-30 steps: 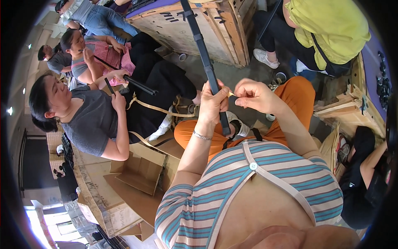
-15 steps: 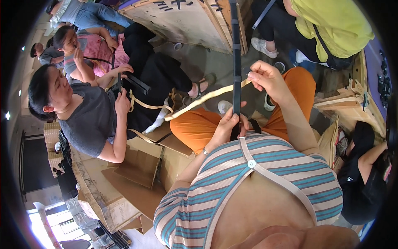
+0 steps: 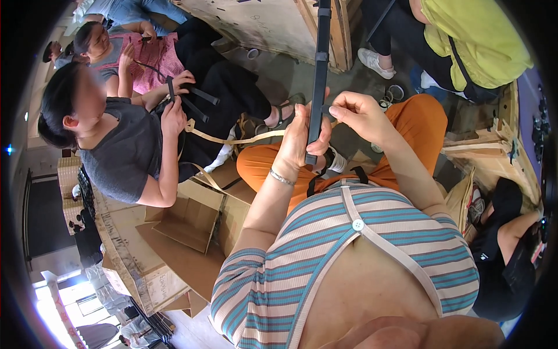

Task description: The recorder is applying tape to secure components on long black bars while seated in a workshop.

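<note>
Concrete floor (image 3: pixel 290 75) is showing between seated people, with a pale wooden crate (image 3: pixel 273 26) lying at the top edge. I am seeing 2 hands raised over orange trousers (image 3: pixel 418 125). My left hand (image 3: pixel 299 136) is wrapping closed around the lower part of a long flat black strip (image 3: pixel 319 81), which is standing nearly upright and running out past the top edge. My right hand (image 3: pixel 360 113) is pinching closed on the strip's right side, just beside the left one. A thin beige strap (image 3: pixel 232 138) is trailing from the hands toward a person in a grey shirt (image 3: pixel 125 151), who is gripping similar black strips above flattened brown cardboard boxes (image 3: pixel 192 221).
</note>
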Demonstrator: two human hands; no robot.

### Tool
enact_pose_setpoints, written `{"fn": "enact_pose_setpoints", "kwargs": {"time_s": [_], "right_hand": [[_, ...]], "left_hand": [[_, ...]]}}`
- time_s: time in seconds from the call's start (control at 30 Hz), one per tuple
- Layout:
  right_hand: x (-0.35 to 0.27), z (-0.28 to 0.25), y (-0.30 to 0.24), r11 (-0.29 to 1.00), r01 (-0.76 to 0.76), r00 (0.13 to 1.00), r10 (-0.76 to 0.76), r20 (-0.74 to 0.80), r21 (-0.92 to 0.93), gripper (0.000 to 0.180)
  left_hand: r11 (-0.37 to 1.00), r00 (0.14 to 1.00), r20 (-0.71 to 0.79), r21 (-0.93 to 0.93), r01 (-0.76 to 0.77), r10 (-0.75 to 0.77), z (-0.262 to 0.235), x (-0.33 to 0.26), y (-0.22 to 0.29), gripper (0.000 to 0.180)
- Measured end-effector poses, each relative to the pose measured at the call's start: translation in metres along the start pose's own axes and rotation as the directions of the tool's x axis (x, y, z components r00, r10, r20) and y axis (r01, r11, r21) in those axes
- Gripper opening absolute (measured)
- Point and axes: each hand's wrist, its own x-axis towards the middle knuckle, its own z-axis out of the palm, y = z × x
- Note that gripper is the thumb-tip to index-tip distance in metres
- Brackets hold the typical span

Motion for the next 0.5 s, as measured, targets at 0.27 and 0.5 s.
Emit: {"fn": "enact_pose_setpoints", "kwargs": {"time_s": [0.27, 0.5], "right_hand": [[0.012, 0.002, 0.002, 0.999, 0.039, 0.997, -0.04, -0.065, -0.014, 0.014], [0.013, 0.007, -0.006, 0.999, 0.017, 0.999, -0.016, -0.035, 0.03, 0.012]], "left_hand": [[0.998, 1.0, 0.017, 0.066, -0.004, 0.003, 0.001, 0.0, 0.007, 0.066], [0.993, 1.0, -0.018, 0.12, 0.007, -0.004, 0.003, -0.002, 0.006, 0.065]]}}
